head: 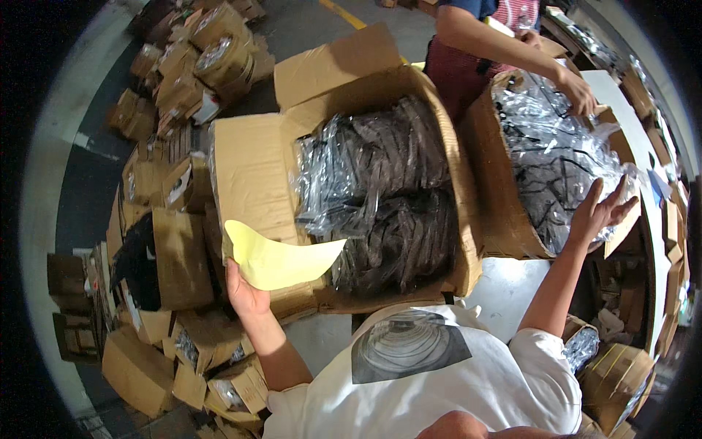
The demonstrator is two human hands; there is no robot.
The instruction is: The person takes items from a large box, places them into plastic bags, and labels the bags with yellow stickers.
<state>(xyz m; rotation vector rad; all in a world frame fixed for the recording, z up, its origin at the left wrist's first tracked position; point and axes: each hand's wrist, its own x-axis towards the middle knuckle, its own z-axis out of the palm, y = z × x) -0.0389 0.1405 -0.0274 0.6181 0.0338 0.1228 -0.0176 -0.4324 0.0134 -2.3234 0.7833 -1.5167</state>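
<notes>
My left hand grips a sheet of yellow paper, which bends over the left flap of a large open cardboard box. Dark items in clear plastic bags fill that box in packed rows. My right hand is spread, fingers apart, over the near right corner of a second cardboard box. Inside it lie dark items with black cords in clear plastic bags. Whether my right fingers touch the plastic, I cannot tell.
Across the second box, a co-worker's hand reaches into the bags. A white tabletop runs along the right. Stacked cartons crowd the left side, with more open cartons near my left elbow. Another carton stands low on the right.
</notes>
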